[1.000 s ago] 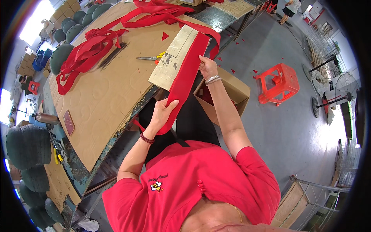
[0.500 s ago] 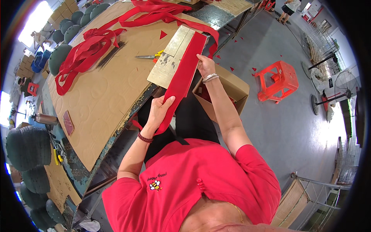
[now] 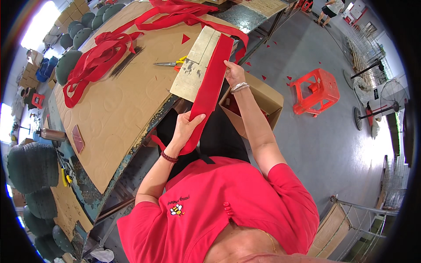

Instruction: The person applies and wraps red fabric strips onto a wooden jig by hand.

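Note:
A red ribbon [image 3: 209, 83] lies lengthwise along the right side of a flat, worn, pale board [image 3: 186, 81], which overhangs the table's near edge. My right hand [image 3: 235, 73] is closed on the ribbon at the board's right edge, thumb on top. Below the board's lower end, my left hand [image 3: 186, 127] pinches the ribbon, its thumb across the red face. From there the ribbon droops toward my lap. Fingers under the ribbon are hidden on both hands. Scissors with yellow handles [image 3: 181, 59] rest left of the board.
Loose red ribbon [image 3: 100, 57] is heaped on the cardboard-covered table [image 3: 118, 118], near a red triangular scrap [image 3: 185, 39]. An open carton [image 3: 274, 105] stands by my right forearm. Farther right are a red stool [image 3: 320, 90] and a fan [image 3: 390, 98]. Another person [image 3: 328, 12] stands far off.
My left hand has shifted slightly right and down along with the ribbon. The board has turned a little and its far end sits slightly higher. My right hand has barely moved.

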`<control>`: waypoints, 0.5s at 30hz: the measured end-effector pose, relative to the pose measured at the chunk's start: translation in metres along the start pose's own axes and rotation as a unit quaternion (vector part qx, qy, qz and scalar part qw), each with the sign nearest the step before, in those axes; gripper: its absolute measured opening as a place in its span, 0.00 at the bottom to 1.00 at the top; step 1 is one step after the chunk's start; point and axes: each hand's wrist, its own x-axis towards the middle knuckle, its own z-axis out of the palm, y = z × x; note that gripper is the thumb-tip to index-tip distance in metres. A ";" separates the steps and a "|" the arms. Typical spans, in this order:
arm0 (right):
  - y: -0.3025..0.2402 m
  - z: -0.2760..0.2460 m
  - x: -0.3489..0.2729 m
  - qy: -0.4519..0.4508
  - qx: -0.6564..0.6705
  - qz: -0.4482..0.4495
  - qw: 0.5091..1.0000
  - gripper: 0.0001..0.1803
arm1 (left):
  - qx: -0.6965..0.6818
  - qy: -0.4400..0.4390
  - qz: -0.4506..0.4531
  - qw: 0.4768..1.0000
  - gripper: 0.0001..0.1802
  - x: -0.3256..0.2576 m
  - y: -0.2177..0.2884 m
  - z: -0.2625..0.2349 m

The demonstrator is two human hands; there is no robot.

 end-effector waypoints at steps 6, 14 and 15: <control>-0.007 -0.005 0.011 -0.029 0.027 0.028 0.999 0.07 | 0.072 -0.008 0.046 0.996 0.12 0.002 -0.015 0.001; -0.031 -0.004 0.008 -0.018 0.012 0.114 0.993 0.09 | 0.189 -0.006 0.068 0.980 0.12 0.003 -0.020 -0.001; -0.039 -0.002 0.004 -0.033 -0.007 0.104 0.994 0.09 | 0.183 -0.007 0.072 0.980 0.12 0.003 -0.019 -0.003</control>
